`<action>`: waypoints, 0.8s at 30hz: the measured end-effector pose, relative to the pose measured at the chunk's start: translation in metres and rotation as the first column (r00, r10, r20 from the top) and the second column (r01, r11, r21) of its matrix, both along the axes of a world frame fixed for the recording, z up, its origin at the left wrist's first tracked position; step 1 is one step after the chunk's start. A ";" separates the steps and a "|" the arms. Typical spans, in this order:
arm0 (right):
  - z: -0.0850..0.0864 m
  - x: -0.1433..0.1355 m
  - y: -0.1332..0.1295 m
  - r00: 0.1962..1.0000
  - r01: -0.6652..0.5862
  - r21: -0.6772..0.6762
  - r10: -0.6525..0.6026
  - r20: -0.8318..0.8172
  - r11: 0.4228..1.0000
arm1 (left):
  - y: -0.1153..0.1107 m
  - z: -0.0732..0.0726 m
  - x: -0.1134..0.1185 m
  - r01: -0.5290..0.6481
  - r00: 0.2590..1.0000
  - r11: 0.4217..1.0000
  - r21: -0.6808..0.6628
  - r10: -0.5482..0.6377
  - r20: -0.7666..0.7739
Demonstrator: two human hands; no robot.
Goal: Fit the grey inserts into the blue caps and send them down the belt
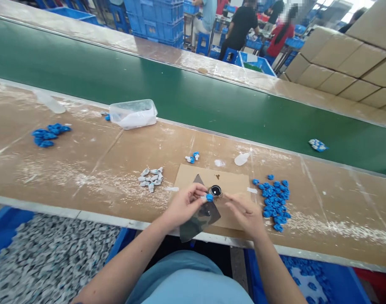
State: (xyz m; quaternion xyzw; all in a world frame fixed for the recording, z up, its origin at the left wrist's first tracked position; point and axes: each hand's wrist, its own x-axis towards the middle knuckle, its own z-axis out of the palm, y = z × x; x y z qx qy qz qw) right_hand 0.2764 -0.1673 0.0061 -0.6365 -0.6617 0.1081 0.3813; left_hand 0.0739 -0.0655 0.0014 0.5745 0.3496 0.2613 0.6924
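Observation:
A small blue part [210, 197] is pinched between the thumb and fingers of my left hand [187, 202]. It sits at the near left side of a small round jar [216, 191] with dark contents. Just right of the jar is my right hand [246, 211], its fingers stretched out and apart, with nothing visible in them. Beneath both hands lies a cardboard sheet [234, 179] taped to the bench, with a dark thin sheet [193, 228] on top. Several grey parts [151, 178] lie left of the cardboard, and a pile of blue parts [275, 198] lies right of it.
A green conveyor belt [193, 97] runs beyond the bench, carrying a blue-and-white piece [318, 145]. A clear plastic tub [132, 114], a white squeeze bottle [242, 158] and blue-and-white pieces [193, 157] stand or lie farther back. Below the bench edge is a bin of grey parts [53, 257].

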 end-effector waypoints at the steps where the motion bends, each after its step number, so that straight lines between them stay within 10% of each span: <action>1: -0.001 0.014 0.002 0.991 0.108 0.018 -0.109 0.072 0.994 | 0.013 0.000 -0.002 -0.047 0.997 0.997 0.066 0.051 -0.061; 5: -0.013 0.074 0.009 0.834 0.387 0.110 -0.398 0.381 0.916 | 0.068 -0.003 -0.002 -0.175 0.920 0.931 0.319 0.270 -0.283; 13: -0.041 0.118 0.022 0.704 0.270 0.172 -0.316 0.636 0.947 | 0.103 0.000 -0.009 -0.248 0.804 0.834 0.493 0.461 -0.375; 18: -0.028 0.097 0.015 0.846 0.280 0.186 -0.334 0.415 0.942 | 0.092 0.002 -0.065 -0.231 0.716 0.742 0.630 0.568 -0.406; 24: -0.019 0.053 0.017 0.962 0.261 0.072 -0.265 0.059 0.963 | 0.101 -0.003 -0.085 0.104 0.726 0.760 0.642 0.383 -0.571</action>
